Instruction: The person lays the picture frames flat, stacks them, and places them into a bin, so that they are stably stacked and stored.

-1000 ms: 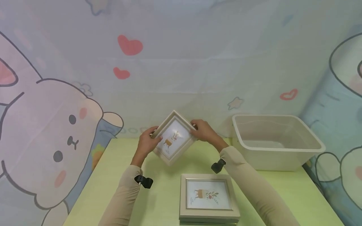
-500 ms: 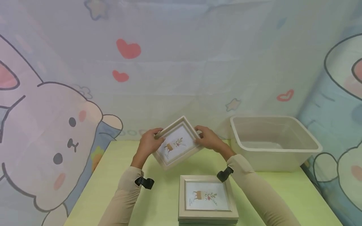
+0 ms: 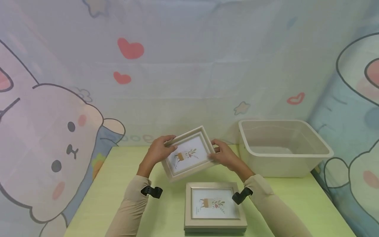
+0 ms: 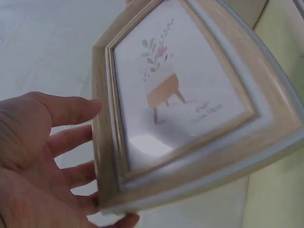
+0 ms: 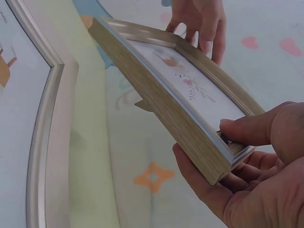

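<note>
A beige picture frame [image 3: 189,154] with a potted-plant print is held tilted above the table. My left hand [image 3: 158,149] grips its left side, thumb on the front and fingers behind, as the left wrist view shows on the frame's edge [image 4: 107,142]. My right hand [image 3: 226,155] pinches the right side; in the right wrist view the thumb [image 5: 251,128] presses the front of the border. Nearer my body lies a stack of similar picture frames [image 3: 215,222], the top one face up with the same print.
At the back right stands a white plastic bin [image 3: 287,164]. The pale green table [image 3: 118,197] runs up to a cartoon-printed backdrop [image 3: 183,65]. Dark wrist cameras [image 3: 152,191] sit on both wrists.
The held picture frame has turned clockwise toward level and moved slightly right and lower. My right hand has shifted down and right with it; both hands keep their hold.
</note>
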Motion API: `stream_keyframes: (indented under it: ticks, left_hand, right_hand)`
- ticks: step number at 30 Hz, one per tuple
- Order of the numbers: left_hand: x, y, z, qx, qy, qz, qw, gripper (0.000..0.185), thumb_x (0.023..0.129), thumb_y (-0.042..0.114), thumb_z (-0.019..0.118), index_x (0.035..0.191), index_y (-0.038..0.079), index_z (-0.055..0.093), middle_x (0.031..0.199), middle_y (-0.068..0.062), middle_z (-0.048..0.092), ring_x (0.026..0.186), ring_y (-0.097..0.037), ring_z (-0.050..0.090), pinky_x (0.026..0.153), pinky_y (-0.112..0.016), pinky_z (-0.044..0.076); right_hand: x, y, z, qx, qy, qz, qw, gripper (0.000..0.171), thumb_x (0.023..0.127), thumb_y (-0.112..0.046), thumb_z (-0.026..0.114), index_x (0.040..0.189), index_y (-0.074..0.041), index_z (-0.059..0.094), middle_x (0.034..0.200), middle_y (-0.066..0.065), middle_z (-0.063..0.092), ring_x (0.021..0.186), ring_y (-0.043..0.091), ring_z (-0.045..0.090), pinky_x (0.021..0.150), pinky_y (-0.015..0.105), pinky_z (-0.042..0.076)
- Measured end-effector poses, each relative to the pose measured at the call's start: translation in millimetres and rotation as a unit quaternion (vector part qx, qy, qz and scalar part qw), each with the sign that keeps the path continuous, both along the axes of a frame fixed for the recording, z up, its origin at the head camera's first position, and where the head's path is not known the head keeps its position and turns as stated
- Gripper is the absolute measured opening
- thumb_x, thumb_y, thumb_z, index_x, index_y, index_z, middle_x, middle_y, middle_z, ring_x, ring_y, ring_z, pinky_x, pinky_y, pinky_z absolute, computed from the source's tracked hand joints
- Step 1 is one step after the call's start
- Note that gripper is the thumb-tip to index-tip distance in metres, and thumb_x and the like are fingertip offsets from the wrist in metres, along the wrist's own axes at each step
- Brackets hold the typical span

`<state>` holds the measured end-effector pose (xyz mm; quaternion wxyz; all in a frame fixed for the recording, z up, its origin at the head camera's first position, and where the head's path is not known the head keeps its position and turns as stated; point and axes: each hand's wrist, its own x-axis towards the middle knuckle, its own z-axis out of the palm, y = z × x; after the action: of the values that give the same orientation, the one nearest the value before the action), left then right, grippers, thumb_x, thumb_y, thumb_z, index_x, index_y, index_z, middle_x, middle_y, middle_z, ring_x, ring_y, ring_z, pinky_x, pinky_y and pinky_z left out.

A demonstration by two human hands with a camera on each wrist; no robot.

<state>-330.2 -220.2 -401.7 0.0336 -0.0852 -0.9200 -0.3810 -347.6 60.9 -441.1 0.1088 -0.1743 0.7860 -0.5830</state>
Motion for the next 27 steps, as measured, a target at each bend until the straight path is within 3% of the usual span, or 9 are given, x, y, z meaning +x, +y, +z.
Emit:
stream_keyframes:
  ticks: [4,9,15,20,24,27]
  left_hand:
    - [-1.5,-5,-6.7,0.043,-0.013,-0.021,0.9988,0.053,0.096,0.023,0.065,0.147,0.012,0.051,0.152,-0.021,0.044,0.13,-0.041,0.052,0.098,-0.055,0.05]
    - [-2.0,-8,-15.1,0.114,-0.023,-0.014,0.9931,0.062,0.096,0.011,0.066,0.152,0.015,0.042,0.157,-0.019,0.036,0.143,-0.041,0.036,0.107,-0.059,0.043]
    - [-2.1,-14,-34.0,0.246,-0.034,-0.012,0.9685,0.08,0.093,-0.005,0.058,0.16,0.018,0.021,0.156,-0.022,0.035,0.143,-0.044,0.037,0.104,-0.059,0.046]
    - [-4.8,-17,-55.8,0.347,-0.087,-0.055,0.9323,0.078,0.096,0.003,0.057,0.161,0.019,0.016,0.15,-0.022,0.041,0.131,-0.035,0.051,0.1,-0.047,0.05]
    - [-8.6,-17,-70.9,0.417,-0.136,-0.126,0.8898,0.068,0.102,0.01,0.049,0.159,0.021,0.015,0.141,-0.012,0.046,0.116,-0.02,0.058,0.093,-0.038,0.053]
    - [-11.3,-16,-78.7,0.468,-0.154,-0.187,0.8499,0.058,0.105,0.016,0.042,0.156,0.024,0.016,0.135,-0.003,0.05,0.114,-0.016,0.061,0.093,-0.038,0.053]
  right_hand:
    - [4.2,6,-5.0,-0.028,-0.006,0.006,1.0,0.04,0.094,0.004,0.06,0.131,0.007,0.046,0.12,0.035,0.063,0.089,0.022,0.069,0.073,0.034,0.059]
    - [8.6,12,-11.7,-0.047,-0.019,0.008,0.999,0.042,0.094,0.002,0.061,0.133,0.007,0.045,0.119,0.035,0.063,0.089,0.02,0.069,0.073,0.033,0.058]
    - [8.4,21,-21.8,-0.071,-0.026,0.0,0.997,0.048,0.093,0.002,0.063,0.136,0.009,0.043,0.107,0.023,0.068,0.083,0.013,0.068,0.069,0.028,0.058]
    - [9.0,28,-25.2,-0.094,-0.044,-0.003,0.995,0.049,0.093,0.001,0.064,0.137,0.007,0.042,0.091,0.004,0.069,0.076,0.01,0.066,0.064,0.024,0.054]
    - [12.6,31,-24.5,-0.116,-0.066,0.007,0.991,0.052,0.093,0.0,0.064,0.139,0.007,0.04,0.083,-0.002,0.066,0.068,0.008,0.06,0.06,0.023,0.048]
    - [14.4,32,-23.9,-0.127,-0.073,0.014,0.989,0.052,0.094,0.0,0.063,0.139,0.007,0.039,0.08,-0.003,0.065,0.064,0.007,0.052,0.058,0.022,0.044]
